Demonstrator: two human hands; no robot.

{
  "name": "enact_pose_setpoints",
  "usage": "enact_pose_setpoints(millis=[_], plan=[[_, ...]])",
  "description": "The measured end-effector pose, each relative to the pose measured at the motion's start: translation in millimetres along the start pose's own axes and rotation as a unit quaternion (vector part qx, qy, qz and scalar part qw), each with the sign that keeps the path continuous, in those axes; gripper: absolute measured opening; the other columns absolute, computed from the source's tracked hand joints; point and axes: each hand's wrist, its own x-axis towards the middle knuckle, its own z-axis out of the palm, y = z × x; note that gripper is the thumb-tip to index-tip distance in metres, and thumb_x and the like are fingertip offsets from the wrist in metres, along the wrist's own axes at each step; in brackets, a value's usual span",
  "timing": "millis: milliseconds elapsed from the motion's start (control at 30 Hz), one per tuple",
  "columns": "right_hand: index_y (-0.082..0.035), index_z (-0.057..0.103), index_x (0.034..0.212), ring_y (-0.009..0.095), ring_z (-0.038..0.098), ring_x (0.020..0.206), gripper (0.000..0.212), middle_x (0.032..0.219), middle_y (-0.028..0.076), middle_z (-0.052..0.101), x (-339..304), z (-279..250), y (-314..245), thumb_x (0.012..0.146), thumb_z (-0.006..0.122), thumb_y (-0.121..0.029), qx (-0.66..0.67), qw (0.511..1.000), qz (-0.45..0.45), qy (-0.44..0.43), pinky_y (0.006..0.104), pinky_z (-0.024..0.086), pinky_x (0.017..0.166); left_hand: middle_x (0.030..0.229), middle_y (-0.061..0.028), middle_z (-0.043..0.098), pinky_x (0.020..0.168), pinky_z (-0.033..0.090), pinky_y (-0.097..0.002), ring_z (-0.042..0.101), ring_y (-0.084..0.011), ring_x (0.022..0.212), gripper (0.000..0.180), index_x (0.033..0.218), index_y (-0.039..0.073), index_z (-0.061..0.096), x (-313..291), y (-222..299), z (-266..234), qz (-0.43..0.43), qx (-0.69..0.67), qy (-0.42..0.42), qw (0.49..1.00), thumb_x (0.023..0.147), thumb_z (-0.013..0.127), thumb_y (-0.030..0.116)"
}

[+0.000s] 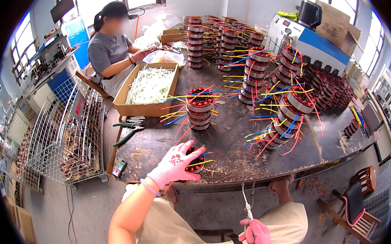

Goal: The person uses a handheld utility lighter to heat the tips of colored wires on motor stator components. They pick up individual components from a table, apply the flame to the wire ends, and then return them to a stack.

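My left hand (173,164), in a pink glove, curls around a single motor stator (195,165) at the table's front edge. Red windings and yellow and blue wires show beside its fingers; the palm hides the rest. Low over my lap, my right hand (257,236), also gloved in pink, grips a thin metal tool (248,210) with a whitish body. Its narrow tip points toward the table edge, and its exact kind is unclear. Just beyond the left hand stands a short stack of stators (200,114) with red, yellow and blue leads sticking out.
A leaning stator stack (286,119) and several taller stacks fill the right and back. At left are a cardboard box (142,109) of pale strips, green-handled pliers (128,136) and a small box (119,168). A co-worker (117,55) sits far left; a wire cart (66,142) stands beside the table.
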Motion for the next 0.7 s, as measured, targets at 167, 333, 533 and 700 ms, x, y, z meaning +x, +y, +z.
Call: enact_pose_setpoints(millis=[167,333,533,700], plan=[[0.003,0.062,0.114,0.006,0.038,0.049,0.041,0.058,-0.005,0.039,2,1,1,0.105,0.045,-0.033,0.020,1.000,-0.003,-0.016,0.0261,0.049,0.060,0.144,-0.0279,0.041,0.111,0.033,-0.0495,0.041,-0.0454,0.132,0.090,0.147,0.014,0.042,2,1,4,-0.012,-0.039,0.027,0.999,0.074,0.076,0.053],[0.004,0.061,0.115,0.007,0.041,0.050,0.040,0.059,-0.004,0.041,3,6,-3,0.105,0.046,-0.031,0.022,1.000,0.021,-0.005,0.0266,0.050,0.061,0.141,-0.0274,0.044,0.111,0.033,-0.0501,0.041,-0.0448,0.132,0.086,0.144,0.003,0.043,12,17,23,-0.095,-0.024,0.085,0.992,0.082,0.068,0.058],[0.004,0.061,0.116,0.008,0.042,0.052,0.040,0.059,-0.003,0.042,2,8,-2,0.105,0.046,-0.031,0.009,0.999,0.023,-0.020,0.0272,0.050,0.063,0.142,-0.0248,0.044,0.113,0.030,-0.0481,0.039,-0.0420,0.134,0.102,0.147,0.000,0.036,16,21,30,-0.126,-0.001,0.059,0.990,0.076,0.070,0.065],[0.006,0.057,0.120,0.008,0.044,0.053,0.042,0.060,-0.003,0.044,3,6,3,0.105,0.046,-0.031,0.009,0.998,0.037,-0.045,0.0273,0.052,0.066,0.141,-0.0239,0.045,0.112,0.030,-0.0487,0.040,-0.0414,0.132,0.103,0.148,0.001,0.035,17,25,31,-0.125,-0.002,0.075,0.989,0.074,0.072,0.063]])
